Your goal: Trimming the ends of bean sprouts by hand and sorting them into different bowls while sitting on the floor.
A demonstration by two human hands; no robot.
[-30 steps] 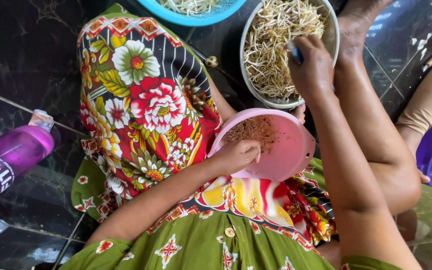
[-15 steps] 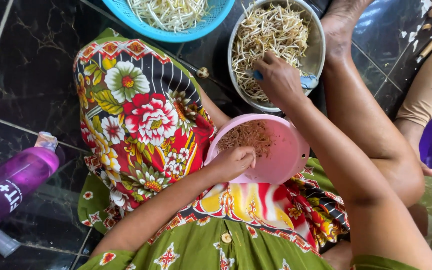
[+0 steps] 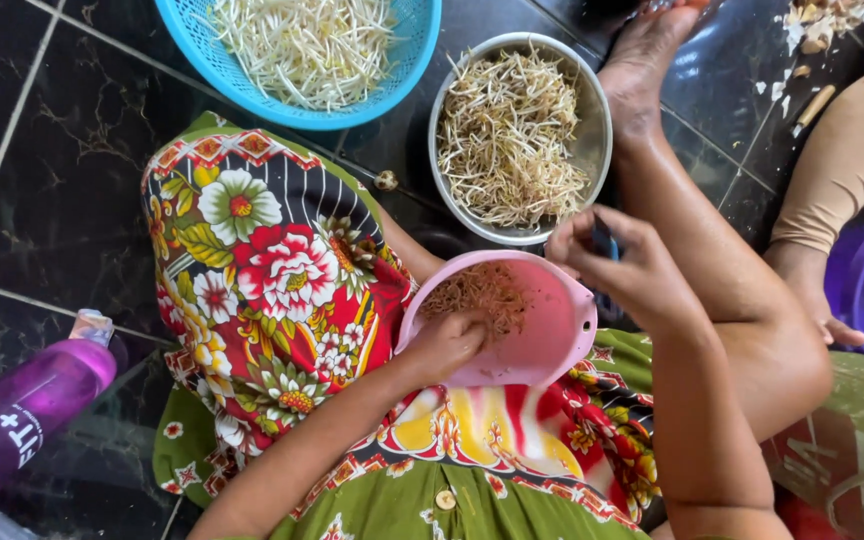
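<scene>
On lap: one pink bowl [image 3: 542, 330], left hand [image 3: 447, 345] inside, two sprout bowls beyond

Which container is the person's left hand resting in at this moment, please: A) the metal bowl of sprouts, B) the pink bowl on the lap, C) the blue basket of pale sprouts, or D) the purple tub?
B: the left hand lies inside the pink bowl on the lap, its fingers on the brown trimmings there.

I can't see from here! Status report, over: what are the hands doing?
Left hand in round pink plastic bowl, on brown scraps. Right hand pinching small blue thing. Nothing blocking.
</scene>
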